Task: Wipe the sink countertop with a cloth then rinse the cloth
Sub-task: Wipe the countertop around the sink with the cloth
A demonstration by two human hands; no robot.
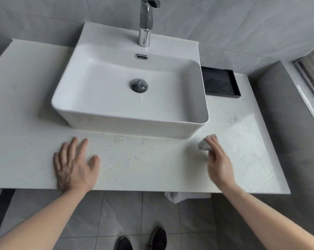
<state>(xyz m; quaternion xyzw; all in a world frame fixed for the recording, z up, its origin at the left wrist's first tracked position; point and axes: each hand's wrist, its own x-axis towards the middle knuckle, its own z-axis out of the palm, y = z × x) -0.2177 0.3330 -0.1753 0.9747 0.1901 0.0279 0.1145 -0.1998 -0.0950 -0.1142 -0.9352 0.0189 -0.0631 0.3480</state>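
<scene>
A white marble-look countertop carries a white rectangular vessel sink with a chrome drain plug and a tall chrome faucet at the back. Wet smears and droplets lie on the counter in front of the sink. My left hand rests flat on the counter near the front edge, fingers spread. My right hand holds a small bunched grey-white cloth against the counter just below the sink's front right corner; the hand looks blurred.
A black shallow tray sits at the back right beside the sink. Grey tiled walls stand behind and to the right. A white towel hangs under the counter's front edge. Black shoes stand on the grey floor tiles.
</scene>
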